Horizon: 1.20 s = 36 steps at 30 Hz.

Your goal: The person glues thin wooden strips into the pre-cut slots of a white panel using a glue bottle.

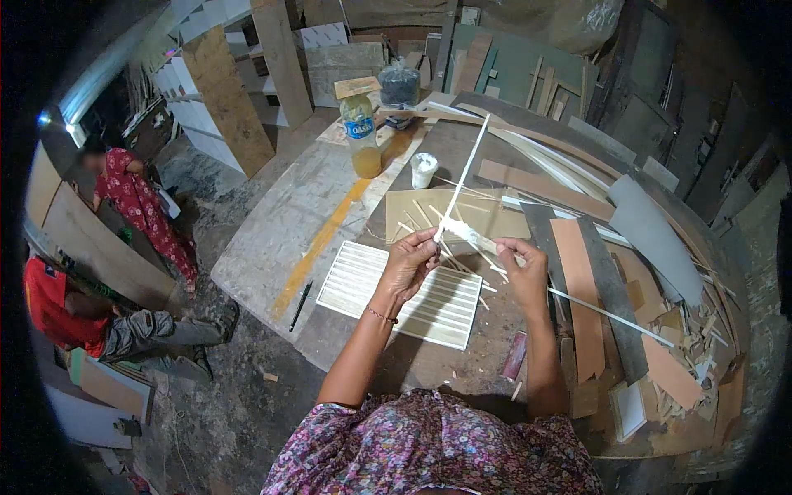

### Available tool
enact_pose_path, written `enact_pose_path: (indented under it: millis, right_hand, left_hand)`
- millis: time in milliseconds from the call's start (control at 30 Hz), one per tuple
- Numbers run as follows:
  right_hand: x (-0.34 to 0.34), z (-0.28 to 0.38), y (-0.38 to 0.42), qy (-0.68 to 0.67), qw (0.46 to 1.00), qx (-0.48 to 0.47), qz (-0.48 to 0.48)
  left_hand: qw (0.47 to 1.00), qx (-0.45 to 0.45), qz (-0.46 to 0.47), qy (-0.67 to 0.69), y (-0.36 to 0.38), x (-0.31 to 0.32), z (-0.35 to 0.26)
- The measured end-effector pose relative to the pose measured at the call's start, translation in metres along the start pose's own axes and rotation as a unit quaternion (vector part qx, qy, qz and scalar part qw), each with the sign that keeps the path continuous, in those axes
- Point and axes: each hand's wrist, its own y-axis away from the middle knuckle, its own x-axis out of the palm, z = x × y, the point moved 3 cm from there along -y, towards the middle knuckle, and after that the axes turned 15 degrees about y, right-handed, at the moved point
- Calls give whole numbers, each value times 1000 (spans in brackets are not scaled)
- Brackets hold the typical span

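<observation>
My left hand [407,264] pinches a thin white wooden strip [469,165] near its lower end; the strip slants up and away over the table. In my right hand [525,268] is a small flat stick [485,243], its tip coated in thick white paste [459,228] and touching or very near the strip. Below my hands lies a white slatted panel [351,287] with parallel ribs, partly hidden by my left forearm. Several short thin sticks [421,216] are scattered on a brown board [401,204] beyond. Behind that board stands an open white tub [424,169], its rim smeared white.
A bottle of yellowish liquid [364,148] and a dark container [399,87] stand toward the back. Long boards [577,289], a curved grey sheet [656,239] and offcuts [689,363] crowd the right. A pen [302,306] lies left. Two people [136,190] are at the far left.
</observation>
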Motion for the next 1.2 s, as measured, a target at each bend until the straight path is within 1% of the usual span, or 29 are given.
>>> enact_pose_path:
  millis: [100, 300, 400, 600, 700, 800, 900, 1100, 1200]
  right_hand:
    - [-1, 1, -3, 13, 1000, -18, -15]
    - [2, 3, 6, 15, 998, -22, 58]
    - [1, 3, 7, -17, 997, -13, 69]
    - [-2, 5, 4, 30, 999, -25, 36]
    - [-3, 9, 5, 18, 998, -39, 34]
    - [-8, 15, 1, 135, 984, -115, -24]
    - [-9, 26, 4, 216, 956, -181, -82]
    - [-6, 30, 12, 269, 917, -268, -124]
    - [-3, 28, 15, 262, 917, -278, -117]
  left_hand:
    - [1000, -1, -1, 23, -1, -4, 0]
    - [1000, -1, -7, 20, -1, -4, -2]
    - [1000, -2, -15, 22, -2, -7, 0]
    - [1000, -6, -22, 7, -3, -7, -1]
    - [1000, -6, -22, 5, -2, -6, -1]
    - [1000, -6, -14, 7, -2, -6, -1]
    - [1000, -8, -13, 16, -2, -4, -1]
    - [1000, -2, -25, 14, -2, -5, -5]
    - [999, -3, -22, 23, -2, -5, -5]
